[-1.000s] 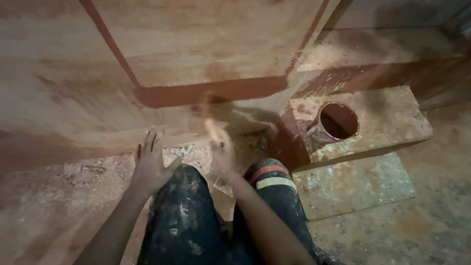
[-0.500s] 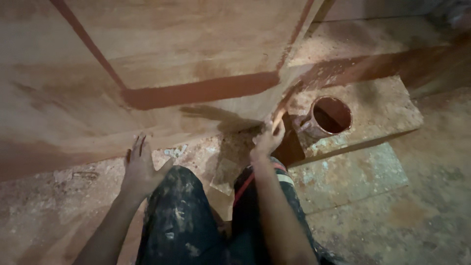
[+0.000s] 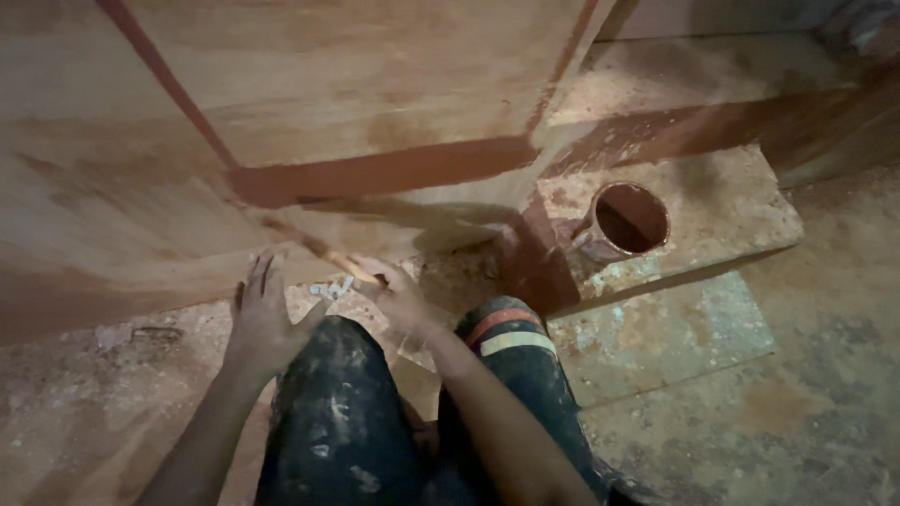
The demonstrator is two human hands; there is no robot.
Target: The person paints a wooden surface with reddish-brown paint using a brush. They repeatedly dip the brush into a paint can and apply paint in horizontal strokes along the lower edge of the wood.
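Note:
My right hand (image 3: 398, 298) is closed around a thin brush (image 3: 314, 245), blurred with motion, whose tip lies low on a large pale wooden panel (image 3: 328, 84). The panel bears dark red-brown painted bands (image 3: 375, 173). My left hand (image 3: 261, 319) rests with fingers spread on the dusty floor at the panel's foot, just left of my paint-spattered knee (image 3: 342, 394). A stained mug (image 3: 626, 220) holding dark liquid stands to the right on a low block.
The block (image 3: 731, 211) under the mug is speckled and streaked with red-brown stain. A flat mottled slab (image 3: 666, 337) lies in front of it. Dusty ground (image 3: 806, 422) spreads to the right. Small white scraps (image 3: 328, 289) lie by my hands.
My right hand has swung left from beside the mug to the panel's lower part, carrying the brush. My left hand has stayed planted on the floor.

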